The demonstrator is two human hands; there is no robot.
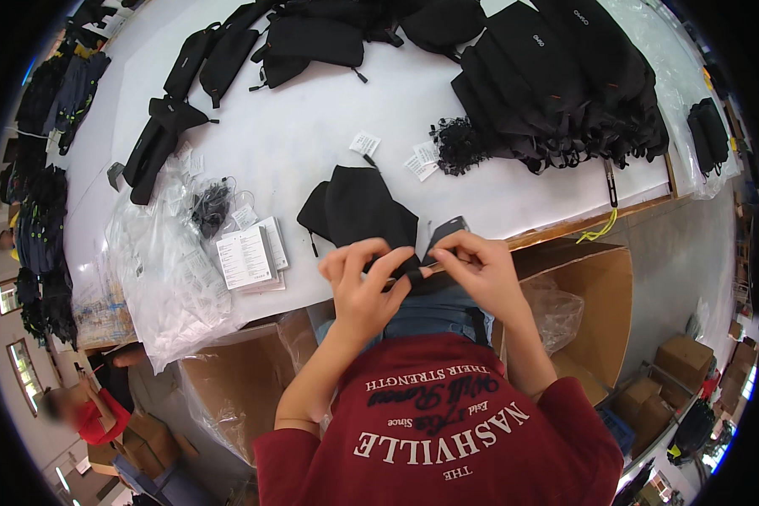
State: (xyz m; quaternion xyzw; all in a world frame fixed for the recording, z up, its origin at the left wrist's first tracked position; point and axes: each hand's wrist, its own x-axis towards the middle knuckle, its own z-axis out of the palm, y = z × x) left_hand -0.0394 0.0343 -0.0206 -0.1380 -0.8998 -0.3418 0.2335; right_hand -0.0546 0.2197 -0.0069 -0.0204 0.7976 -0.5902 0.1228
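A black fabric pouch (358, 207) lies on the white table just ahead of me, with a white label (364, 143) at its far end. At the pouch's near end, my left hand (364, 282) is closed on the black cloth. My right hand (485, 270) is closed in a pinch beside it, close to a small dark tag (449, 228) that sticks up past the fingers. The two hands' fingertips nearly meet over a dark strap-like piece at the table's front edge. What exactly the right fingertips pinch is hidden.
Black pouches (312, 42) spread along the far side, and a large stack of them (557, 76) stands at the right. Small black cords (457, 145) lie beside the stack. White printed leaflets (246, 255) and plastic bags (164, 261) are on the left. Cardboard boxes (599, 295) stand below the edge.
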